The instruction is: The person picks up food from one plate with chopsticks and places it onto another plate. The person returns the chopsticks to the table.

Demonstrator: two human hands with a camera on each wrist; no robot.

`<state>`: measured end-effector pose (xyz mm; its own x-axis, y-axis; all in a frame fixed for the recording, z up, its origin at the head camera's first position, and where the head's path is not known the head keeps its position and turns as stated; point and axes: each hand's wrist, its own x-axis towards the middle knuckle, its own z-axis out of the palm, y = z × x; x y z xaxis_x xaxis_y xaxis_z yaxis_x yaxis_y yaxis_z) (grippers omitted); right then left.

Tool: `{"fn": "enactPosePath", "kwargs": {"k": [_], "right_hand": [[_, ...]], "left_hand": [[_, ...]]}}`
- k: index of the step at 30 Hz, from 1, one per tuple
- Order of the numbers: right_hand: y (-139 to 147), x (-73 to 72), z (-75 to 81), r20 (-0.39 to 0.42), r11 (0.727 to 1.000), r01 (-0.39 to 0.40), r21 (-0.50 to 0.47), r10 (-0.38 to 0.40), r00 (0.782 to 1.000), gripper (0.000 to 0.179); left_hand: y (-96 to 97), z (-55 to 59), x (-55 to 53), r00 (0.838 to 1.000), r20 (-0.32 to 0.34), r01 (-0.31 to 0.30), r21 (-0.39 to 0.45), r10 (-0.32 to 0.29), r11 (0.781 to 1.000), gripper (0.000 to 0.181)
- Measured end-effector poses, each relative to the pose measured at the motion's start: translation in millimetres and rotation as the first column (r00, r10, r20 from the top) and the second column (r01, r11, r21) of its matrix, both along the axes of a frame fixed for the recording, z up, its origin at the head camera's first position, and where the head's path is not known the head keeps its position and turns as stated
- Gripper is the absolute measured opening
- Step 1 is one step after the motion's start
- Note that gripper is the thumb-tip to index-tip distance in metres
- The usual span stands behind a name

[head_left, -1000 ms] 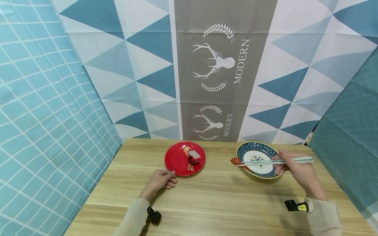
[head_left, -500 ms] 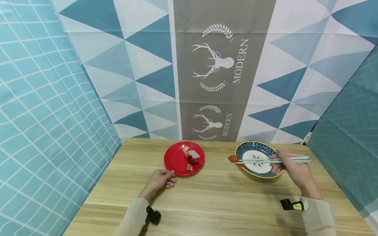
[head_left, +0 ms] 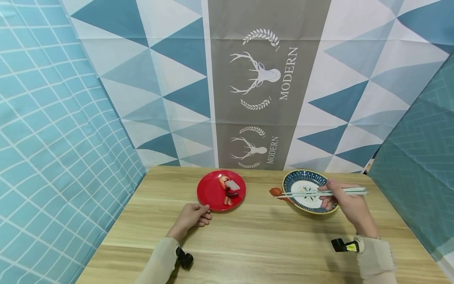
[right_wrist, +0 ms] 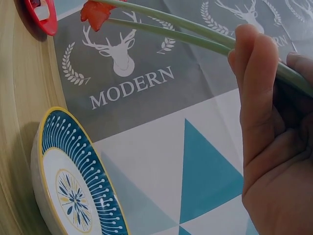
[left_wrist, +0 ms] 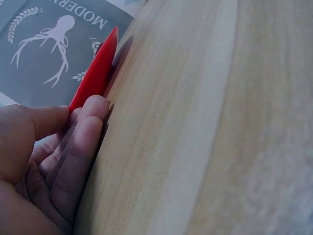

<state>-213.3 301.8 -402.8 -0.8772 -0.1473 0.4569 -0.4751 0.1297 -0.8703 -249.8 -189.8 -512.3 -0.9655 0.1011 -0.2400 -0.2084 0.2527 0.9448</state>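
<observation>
My right hand (head_left: 345, 201) holds a pair of pale green chopsticks (head_left: 349, 191) above the patterned blue-and-white bowl (head_left: 292, 182). Between their tips is an orange-red piece of food (head_left: 275, 192), just left of the bowl's rim; its kind is unclear. In the right wrist view the same food piece (right_wrist: 96, 14) is raised well above the table. My left hand (head_left: 194, 216) pinches the near rim of a red plate (head_left: 209, 194), thumb on top and fingers below, as the left wrist view shows at the plate's edge (left_wrist: 98, 73). Several small food pieces (head_left: 229, 189) lie on the plate's right half.
The wooden table (head_left: 248, 244) carries the plate at left and the bowl at right, with a gap between them. A printed cloth (head_left: 248, 98) hangs behind, and blue sheets (head_left: 53, 138) line both sides.
My right hand has shifted left, carrying the chopsticks and the orange-red food piece off the bowl's left rim. The left hand and plate stay in place.
</observation>
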Motion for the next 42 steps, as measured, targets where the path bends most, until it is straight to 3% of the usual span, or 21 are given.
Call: {"fn": "enactPosePath", "kwargs": {"k": [9,22,42], "right_hand": [[-4.3,-1.5,0.6,-0.017,0.998,0.033,0.050,-0.032,0.999,0.040],[-15.0,-3.5,1.7,-0.027,0.999,-0.005,-0.033,0.004,1.000,0.040],[-20.3,-5.0,1.9,-0.021,1.000,0.019,-0.011,-0.019,1.000,0.042]], "left_hand": [[1.7,-1.4,-1.5,1.000,-0.001,-0.017,-0.010,0.017,1.000,0.035],[0.2,-2.3,-2.3,1.000,-0.002,-0.011,-0.018,0.011,1.000,0.035],[0.1,-5.1,-2.8,1.000,-0.007,-0.002,-0.025,0.002,1.000,0.036]]}}
